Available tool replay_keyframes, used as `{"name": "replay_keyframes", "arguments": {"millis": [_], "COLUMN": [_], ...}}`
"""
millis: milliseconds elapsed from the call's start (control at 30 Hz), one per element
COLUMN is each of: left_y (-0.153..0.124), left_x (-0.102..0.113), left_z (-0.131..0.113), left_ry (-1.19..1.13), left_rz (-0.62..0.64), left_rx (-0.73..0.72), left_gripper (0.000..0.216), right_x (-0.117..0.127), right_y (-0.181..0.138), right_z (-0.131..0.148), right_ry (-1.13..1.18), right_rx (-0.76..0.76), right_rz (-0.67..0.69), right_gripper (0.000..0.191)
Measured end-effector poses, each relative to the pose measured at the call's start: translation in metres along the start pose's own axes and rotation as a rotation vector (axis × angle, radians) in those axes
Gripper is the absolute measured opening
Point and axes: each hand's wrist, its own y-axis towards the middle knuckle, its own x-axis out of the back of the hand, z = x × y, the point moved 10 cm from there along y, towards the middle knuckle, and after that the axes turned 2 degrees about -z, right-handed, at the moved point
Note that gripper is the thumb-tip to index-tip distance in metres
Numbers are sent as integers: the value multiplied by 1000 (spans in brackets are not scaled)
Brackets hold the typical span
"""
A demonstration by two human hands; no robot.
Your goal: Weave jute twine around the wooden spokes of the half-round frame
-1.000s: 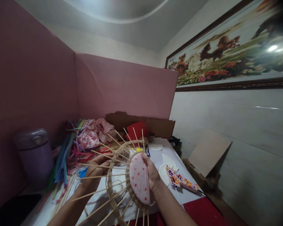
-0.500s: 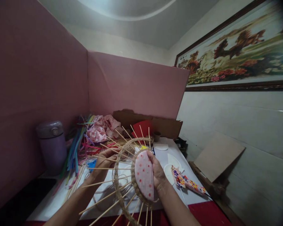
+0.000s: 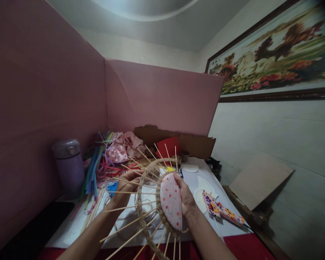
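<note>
Between my hands is a half-round woven frame (image 3: 141, 213) of twisted cord, with thin wooden sticks fanning out from a half-circle panel (image 3: 171, 202) of pink cloth with red dots. My right hand (image 3: 186, 198) grips the panel by its straight side, thumb on the cloth near the top. My left hand (image 3: 130, 181) is at the frame's upper left, its fingers closed at the cord ring among the sticks. The sticks partly hide those fingertips. Loose cord (image 3: 124, 216) trails over the white table surface below the frame.
A lilac flask (image 3: 69, 169) stands at left, beside a dark flat object (image 3: 48, 220). Coloured pipe cleaners (image 3: 93, 177) and crumpled pink fabric (image 3: 121, 146) lie behind. Red paper (image 3: 168, 146) leans at the back. A flower-patterned piece (image 3: 219, 209) and white card shapes (image 3: 204, 186) are at right.
The whole view has shifted slightly, so everything appears a little further right. Both hands keep their hold on the woven frame, with hardly any change in position relative to it.
</note>
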Motion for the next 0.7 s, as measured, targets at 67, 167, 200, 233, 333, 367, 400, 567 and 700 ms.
{"name": "replay_keyframes", "arguments": {"millis": [67,167,200,233,333,367,400,567,700], "left_y": [2,3,3,3,3,2,2,-2,-5], "left_x": [2,4,5,5,5,4,4,2,-4], "left_z": [4,7,7,7,7,6,6,-2,-8], "left_ry": [2,2,3,4,10,12,14,32,46], "left_rz": [-5,-4,-2,1,0,-3,-6,-28,-25], "left_rx": [-4,-21,-28,-34,-37,-36,-34,-25,-35], "left_gripper": [25,23,23,23,22,22,21,21,21], "right_x": [1,2,2,2,0,0,0,0,-1], "right_y": [0,1,1,1,2,2,1,1,5], "right_z": [2,2,1,1,0,1,2,1,-5], "right_ry": [5,-4,-9,-11,-19,-21,-20,-50,-125], "right_rx": [17,33,33,35,36,39,45,35,12], "right_rz": [-21,-35,-28,-19,8,11,10,26,89], "right_gripper": [15,13,13,14,15,15,14,21,35]}}
